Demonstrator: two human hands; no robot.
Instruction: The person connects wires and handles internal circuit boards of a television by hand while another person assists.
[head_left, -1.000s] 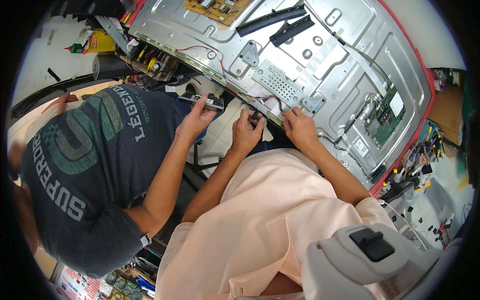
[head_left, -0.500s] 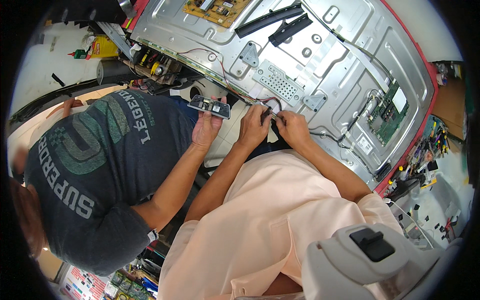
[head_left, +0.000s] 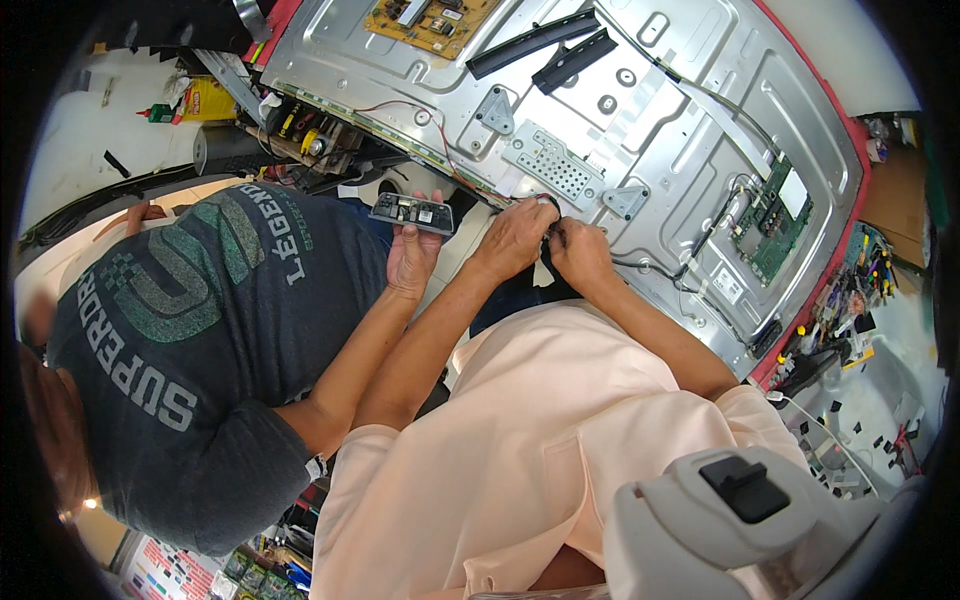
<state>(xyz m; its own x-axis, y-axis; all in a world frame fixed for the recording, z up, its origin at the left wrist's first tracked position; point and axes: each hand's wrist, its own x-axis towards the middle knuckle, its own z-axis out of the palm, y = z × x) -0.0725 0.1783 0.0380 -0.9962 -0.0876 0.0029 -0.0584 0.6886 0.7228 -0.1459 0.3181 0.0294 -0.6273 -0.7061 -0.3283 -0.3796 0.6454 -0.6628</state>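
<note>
Both my hands work close together at the near edge of a large silver metal back panel (head_left: 480,110), apparently the back of a television. My left hand (head_left: 515,240) is closed, its fingertips on a black cable (head_left: 553,212) that loops up at the panel's edge. Just to its right, my right hand (head_left: 582,255) is pinched on the dark cable too, lower down. The fingers partly hide what lies between them. A perforated metal plate (head_left: 553,167) and a triangular bracket (head_left: 625,202) sit just beyond my hands.
At my left, a co-worker's hand (head_left: 410,262) holds a small grey device (head_left: 412,212) with exposed parts. The panel carries a tan circuit board (head_left: 437,22), two black strips (head_left: 530,43) and a green circuit board (head_left: 775,230). Tools and small parts (head_left: 845,310) crowd the right side.
My left hand has moved right and slightly up, over the cable and against my right hand. My right hand has shifted a little down and left. The co-worker's device dipped slightly left.
</note>
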